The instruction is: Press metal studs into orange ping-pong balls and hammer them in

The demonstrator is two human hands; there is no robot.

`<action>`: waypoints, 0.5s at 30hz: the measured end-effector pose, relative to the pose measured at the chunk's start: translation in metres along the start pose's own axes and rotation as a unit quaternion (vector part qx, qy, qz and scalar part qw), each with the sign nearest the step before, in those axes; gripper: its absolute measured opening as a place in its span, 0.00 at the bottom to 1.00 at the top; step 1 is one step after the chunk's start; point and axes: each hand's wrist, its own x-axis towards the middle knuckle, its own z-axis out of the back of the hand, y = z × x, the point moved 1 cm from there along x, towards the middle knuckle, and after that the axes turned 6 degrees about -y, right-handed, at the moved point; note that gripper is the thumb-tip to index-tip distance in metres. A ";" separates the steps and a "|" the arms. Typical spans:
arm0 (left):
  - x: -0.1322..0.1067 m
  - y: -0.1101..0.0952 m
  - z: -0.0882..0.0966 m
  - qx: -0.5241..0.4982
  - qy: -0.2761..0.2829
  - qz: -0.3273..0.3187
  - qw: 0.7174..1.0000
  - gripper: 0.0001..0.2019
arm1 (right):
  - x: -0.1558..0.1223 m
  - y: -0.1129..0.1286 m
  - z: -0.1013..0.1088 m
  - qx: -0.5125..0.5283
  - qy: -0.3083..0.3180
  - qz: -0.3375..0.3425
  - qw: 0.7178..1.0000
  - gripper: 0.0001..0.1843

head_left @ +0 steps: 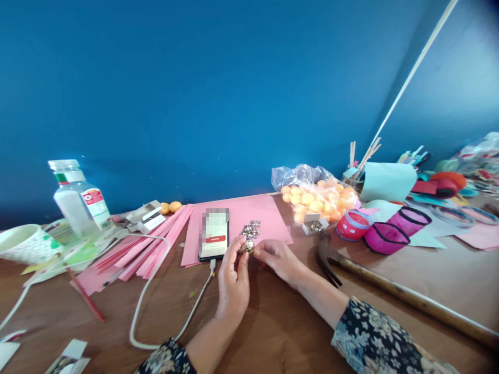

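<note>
Carefully, I'm pinching a small shiny ball (247, 246) in my left hand (234, 286), thumb and fingers clamped around it, near the middle of the frame. My right hand (283, 262) is hovering just beside its right edge, thumb and finger drawn close — I cannot tell whether they are gripping anything. Just above, small metal pieces (251, 228) are lying loose on pink paper (268, 208).

Since only fingertips are holding it, the ball could be slipping loose under an uneven push, rolling across the bench (273, 332) or scattering those pieces. A white cable (136, 315) is running from the phone (214, 248) close to my left sleeve (167, 358), lower left of centre — a careless elbow might be tugging the phone along. At right, the hammer (390, 286) is lying near my other forearm, easy to knock.
</note>
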 end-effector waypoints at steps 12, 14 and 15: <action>0.000 -0.005 0.001 -0.043 -0.002 0.025 0.999 0.15 | 0.002 -0.004 0.000 0.024 -0.013 -0.031 0.999 0.20; -0.002 -0.004 0.000 -0.046 0.002 0.027 0.999 0.16 | 0.002 -0.005 0.001 0.022 -0.014 -0.030 0.999 0.20; -0.003 -0.002 0.000 -0.050 0.005 0.033 0.998 0.16 | 0.002 -0.005 0.001 0.022 -0.013 -0.028 0.999 0.20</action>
